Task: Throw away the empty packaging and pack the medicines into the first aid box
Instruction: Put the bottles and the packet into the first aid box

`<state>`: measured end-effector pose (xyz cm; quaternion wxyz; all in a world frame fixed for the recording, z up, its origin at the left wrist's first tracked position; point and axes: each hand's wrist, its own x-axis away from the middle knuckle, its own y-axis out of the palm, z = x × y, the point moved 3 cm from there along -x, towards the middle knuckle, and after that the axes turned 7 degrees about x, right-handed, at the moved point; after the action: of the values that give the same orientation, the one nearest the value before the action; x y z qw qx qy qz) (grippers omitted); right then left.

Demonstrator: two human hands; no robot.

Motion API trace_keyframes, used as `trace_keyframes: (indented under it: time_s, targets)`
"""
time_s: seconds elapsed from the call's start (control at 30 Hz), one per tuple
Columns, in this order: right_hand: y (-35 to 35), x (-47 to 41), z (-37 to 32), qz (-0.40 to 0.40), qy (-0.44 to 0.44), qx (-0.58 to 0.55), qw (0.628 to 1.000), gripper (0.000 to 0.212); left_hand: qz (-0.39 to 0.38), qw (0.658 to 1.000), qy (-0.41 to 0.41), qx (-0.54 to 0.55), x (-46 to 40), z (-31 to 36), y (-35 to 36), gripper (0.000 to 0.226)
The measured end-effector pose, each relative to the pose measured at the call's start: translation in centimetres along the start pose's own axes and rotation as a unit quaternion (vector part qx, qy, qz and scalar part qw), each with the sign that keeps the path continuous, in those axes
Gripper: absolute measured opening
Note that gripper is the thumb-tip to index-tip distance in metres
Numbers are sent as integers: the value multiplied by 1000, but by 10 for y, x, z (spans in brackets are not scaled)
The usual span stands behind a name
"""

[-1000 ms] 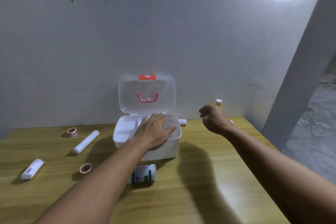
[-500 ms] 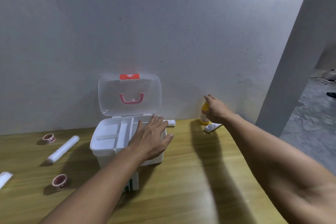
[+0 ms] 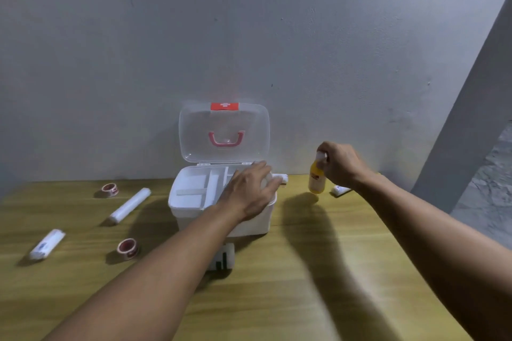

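The right hand (image 3: 342, 165) pinches the yellow bottle (image 3: 317, 178) by its cap, right of the box (image 3: 221, 196); the left hand (image 3: 249, 191) lies flat, open on the box. Carry the bottle upright and lower it into a free compartment.

Dim room, top-right glare, soft blur, long forearm shadows

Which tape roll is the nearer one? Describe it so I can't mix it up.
Start at the open first aid box mid-table and look left and toward the camera. The nearer tape roll sits just left of the left forearm, right of the small white tube. The other tape roll lies farther back, near the wall.
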<state>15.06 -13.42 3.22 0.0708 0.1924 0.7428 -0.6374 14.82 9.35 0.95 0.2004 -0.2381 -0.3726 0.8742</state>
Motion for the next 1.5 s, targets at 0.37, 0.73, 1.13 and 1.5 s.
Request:
trace_keyframes:
  time_s: [0.37,0.73,1.13,1.5]
  targets:
    - [-74,31,-127,82,-141,-120,979,23,112,985,-111,-66,29,-64,-68,45]
    - [9,42,-169,-91,-156,-91,979,19,58,974,-175,-135,34,-77,-63,51]
    - [28,39,-169,-119,-134,-115,977,34,116,976,-181,-15,33,-93,-72,42]
    - [-6,62,-168,-62,-133,-96,984,44,113,977,-179,0,35,-104,-64,49]
